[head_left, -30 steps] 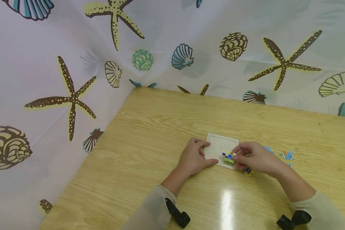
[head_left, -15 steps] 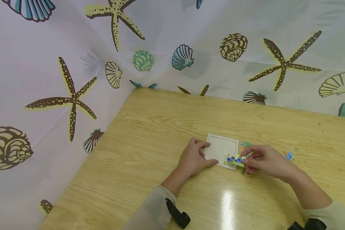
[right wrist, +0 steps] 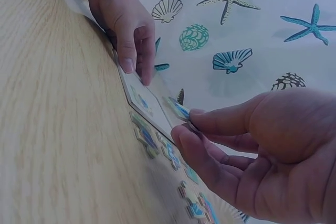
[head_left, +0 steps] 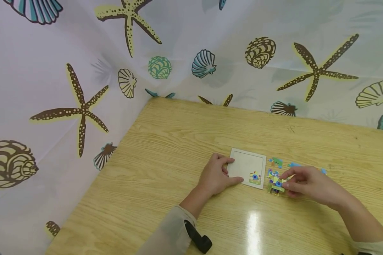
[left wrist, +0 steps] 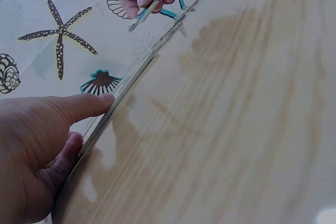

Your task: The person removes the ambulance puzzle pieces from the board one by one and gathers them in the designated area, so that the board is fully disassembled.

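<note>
My left hand (head_left: 215,173) holds a small white puzzle tray (head_left: 242,161) at its lower left corner, thumb along the near edge and fingers at the left edge. One puzzle piece (head_left: 255,177), with a blue round shape and green below, lies in the tray's lower right corner. My right hand (head_left: 309,186) pinches a similar yellow, green and blue puzzle piece (head_left: 278,184) between thumb and fingers. This piece is raised above loose pieces just right of the tray and partly hides them. In the right wrist view, the held piece (right wrist: 179,109) appears tilted at the fingertips.
Loose puzzle pieces lie right of the tray, among them a green one (head_left: 277,162), a blue one (head_left: 295,165) and another blue one (head_left: 323,171) partly behind my right hand. A wood-grain table (head_left: 166,152) meets a shell-patterned cloth (head_left: 178,42) at its back and left.
My right hand has moved right and nearer to me with the pinched piece, from above the tray to above the loose pieces. The piece in the tray now shows fully. My left hand stays put.
</note>
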A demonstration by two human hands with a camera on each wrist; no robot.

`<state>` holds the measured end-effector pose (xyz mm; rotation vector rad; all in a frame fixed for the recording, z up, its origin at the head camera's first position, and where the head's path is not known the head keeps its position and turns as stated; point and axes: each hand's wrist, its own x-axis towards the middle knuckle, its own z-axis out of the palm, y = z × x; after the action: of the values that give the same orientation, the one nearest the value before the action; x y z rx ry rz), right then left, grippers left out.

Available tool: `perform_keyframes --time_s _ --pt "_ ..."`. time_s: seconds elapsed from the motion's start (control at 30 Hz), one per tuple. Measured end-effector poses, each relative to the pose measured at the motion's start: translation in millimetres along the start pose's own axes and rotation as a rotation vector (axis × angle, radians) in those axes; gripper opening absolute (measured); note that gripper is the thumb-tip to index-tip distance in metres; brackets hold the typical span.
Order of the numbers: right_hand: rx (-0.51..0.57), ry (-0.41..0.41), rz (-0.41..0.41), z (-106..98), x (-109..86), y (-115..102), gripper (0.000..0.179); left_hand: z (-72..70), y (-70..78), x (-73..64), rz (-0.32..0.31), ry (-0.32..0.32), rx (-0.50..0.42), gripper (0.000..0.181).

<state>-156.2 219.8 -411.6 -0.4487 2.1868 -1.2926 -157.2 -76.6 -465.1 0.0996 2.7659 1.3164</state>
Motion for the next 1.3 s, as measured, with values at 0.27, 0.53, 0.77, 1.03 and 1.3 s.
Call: perform_keyframes --time_s 0.27,0.53,0.77,1.03,1.3 --pt "0.011 -0.016 0.019 -6 -10.1 12 0.034 0.0 -0.4 -0.4 0.000 0.000 0.006 0.063" --pt "-0.002 -0.001 0.054 -10 -14.9 20 0.033 -1.6 -0.3 -1.3 -0.006 0.001 0.010 0.063" --pt "-0.058 0.026 0.065 -12 -19.4 27 0.033 -1.4 1.8 -1.3 -0.012 -0.011 0.001 0.063" --pt "-0.356 0.203 0.116 -1 -22.2 23 0.016 -0.9 2.6 -1.4 -0.022 -0.008 0.003 0.062" --pt "-0.406 0.216 0.112 3 -19.5 19 0.015 -0.9 1.2 -0.8 -0.016 -0.009 0.001 0.062"
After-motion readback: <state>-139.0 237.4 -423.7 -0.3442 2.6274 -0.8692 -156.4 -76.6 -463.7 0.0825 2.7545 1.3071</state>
